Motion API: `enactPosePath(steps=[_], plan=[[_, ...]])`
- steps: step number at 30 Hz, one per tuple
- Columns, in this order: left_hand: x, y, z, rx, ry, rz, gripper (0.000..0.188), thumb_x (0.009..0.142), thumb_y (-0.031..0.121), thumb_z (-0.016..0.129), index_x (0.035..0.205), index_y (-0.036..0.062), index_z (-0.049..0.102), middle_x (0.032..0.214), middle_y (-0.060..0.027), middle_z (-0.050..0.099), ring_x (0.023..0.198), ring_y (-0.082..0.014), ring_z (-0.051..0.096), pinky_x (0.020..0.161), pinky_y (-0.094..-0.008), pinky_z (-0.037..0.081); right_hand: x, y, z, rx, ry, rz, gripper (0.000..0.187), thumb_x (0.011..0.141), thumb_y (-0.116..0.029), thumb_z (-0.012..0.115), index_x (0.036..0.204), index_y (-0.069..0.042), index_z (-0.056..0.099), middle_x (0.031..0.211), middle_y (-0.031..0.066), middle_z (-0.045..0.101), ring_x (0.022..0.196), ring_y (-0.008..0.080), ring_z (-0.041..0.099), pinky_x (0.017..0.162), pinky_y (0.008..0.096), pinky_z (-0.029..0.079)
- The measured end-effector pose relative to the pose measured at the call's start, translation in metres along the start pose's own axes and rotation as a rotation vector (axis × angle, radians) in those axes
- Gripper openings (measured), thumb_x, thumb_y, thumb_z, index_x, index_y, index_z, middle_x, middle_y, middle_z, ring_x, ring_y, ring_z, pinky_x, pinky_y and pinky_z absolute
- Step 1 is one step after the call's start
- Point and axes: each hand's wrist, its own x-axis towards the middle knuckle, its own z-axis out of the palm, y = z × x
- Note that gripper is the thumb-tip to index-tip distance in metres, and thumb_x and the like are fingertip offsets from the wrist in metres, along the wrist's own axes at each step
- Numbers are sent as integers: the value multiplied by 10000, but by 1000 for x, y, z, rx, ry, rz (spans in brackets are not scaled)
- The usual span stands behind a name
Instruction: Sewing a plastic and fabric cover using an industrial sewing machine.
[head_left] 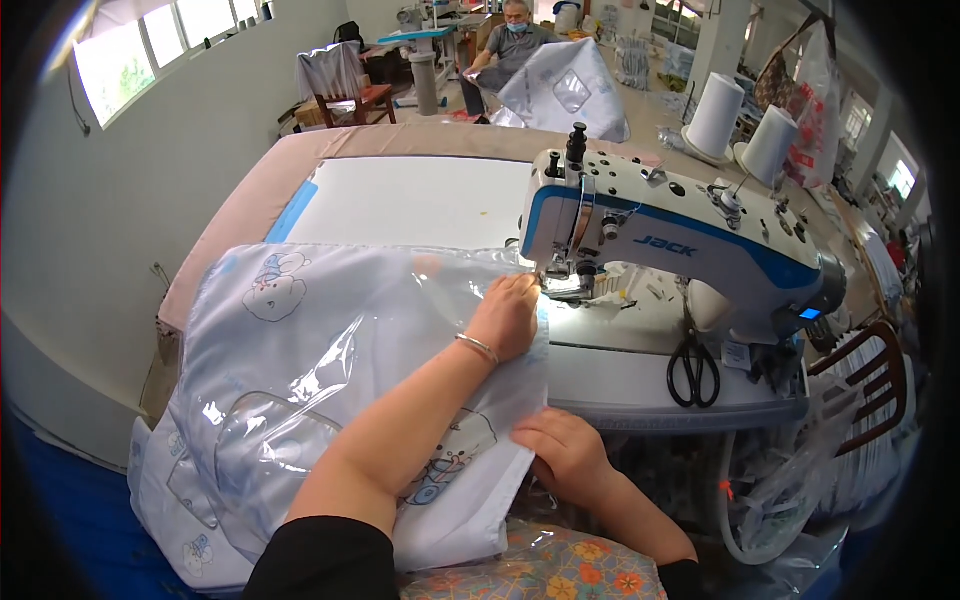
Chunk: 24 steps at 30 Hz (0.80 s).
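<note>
A pale bluish-white sheet (380, 285) with cartoon bear prints and glossy clear plastic spreads over the left of the sewing table and hangs off its front. Its right edge runs up to the presser foot (570, 290) of a white and blue sewing machine (650, 215). My left hand (503, 315), a bracelet at its wrist, lies over that edge beside the presser foot, fingers bent together on the sheet. Nearer me, my right hand (565, 455) pinches the same edge at the table front; its thumb is partly hidden.
Black-handled scissors (693, 372) lie right of the needle area, below the machine arm. Two white thread cones (716, 115) stand behind the machine. A flowered cloth (550, 565) covers my lap. Beyond the table, another person (515, 45) sits with a similar sheet (572, 92).
</note>
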Motion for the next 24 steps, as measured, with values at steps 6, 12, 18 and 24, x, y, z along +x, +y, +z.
enactPosePath(steps=[6,12,18,24], plan=[[-1,0,-1,6,-9,-4,307,776,19,562,1070,-57,611,1212,-233,603,1186,-361,545,1065,-428,401,2,-5,-3,97,-76,-1,229,740,-51,729,965,-63,690,992,88,720,905,289,701,849,400,572],[0,3,-4,16,3,6,305,778,17,568,1071,-56,613,1214,-229,605,1193,-353,545,1065,-425,403,-2,-5,-2,122,-81,23,207,745,-42,725,949,-58,698,981,96,727,908,294,707,840,394,576],[-1,3,-1,10,-4,-6,303,780,17,569,1071,-54,614,1213,-228,606,1191,-353,548,1062,-425,407,-5,-3,0,130,-95,50,213,739,-33,721,949,-54,701,984,98,726,919,296,706,834,386,576],[0,7,-5,3,-45,-38,302,795,37,581,1079,-57,615,1235,-234,597,1198,-357,543,1066,-425,406,-7,-5,0,148,-100,73,210,739,-35,720,947,-55,703,981,101,724,925,297,703,824,386,574]])
